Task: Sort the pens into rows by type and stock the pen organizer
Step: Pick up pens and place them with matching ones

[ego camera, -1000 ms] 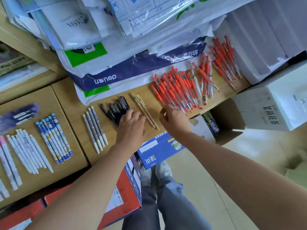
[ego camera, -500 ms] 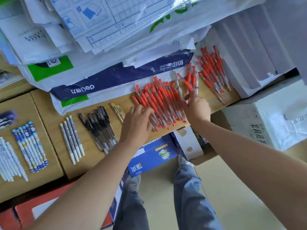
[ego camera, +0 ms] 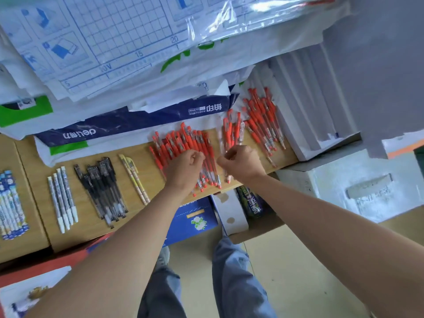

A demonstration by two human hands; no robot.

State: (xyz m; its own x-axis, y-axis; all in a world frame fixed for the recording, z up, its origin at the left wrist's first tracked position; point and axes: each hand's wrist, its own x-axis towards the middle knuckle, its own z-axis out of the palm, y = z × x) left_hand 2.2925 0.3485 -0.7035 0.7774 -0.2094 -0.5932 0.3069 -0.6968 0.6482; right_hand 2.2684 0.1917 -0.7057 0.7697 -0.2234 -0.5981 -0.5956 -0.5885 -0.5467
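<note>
**Here, both hands work the red pens on a stockroom shelf**

Head view: a person stands at a wooden shelf (ego camera: 89,228) where pens lie sorted in groups by type. Both bare arms reach forward to the red ones. The left hand (ego camera: 183,167) rests on the near end of the main batch of red pens (ego camera: 181,143). Its fingers are curled under, and it is not possible to tell whether they hold a pen. The right hand (ego camera: 242,161) sits just beside it, fingers curled at the near end of a small cluster of red pens (ego camera: 231,128). Blur at the fingertips hides whether anything is pinched there.

A third batch of red pens (ego camera: 261,115) lies farther right, against stacked white packs (ego camera: 305,111). To the left of the hands lie a pair of yellow pens (ego camera: 134,177), then a bundle of black pens (ego camera: 103,187). Beyond those is a short row of white pens (ego camera: 63,198), and blue-and-white pens (ego camera: 11,203) lie on the next shelf section at the frame's edge.

Wrapped paper reams (ego camera: 128,125) in blue, white and green crowd the back of the shelf under a sheet printed with a grid (ego camera: 103,42). A blue box (ego camera: 192,219) stands below the shelf edge, above the person's jeans (ego camera: 234,271).
</note>
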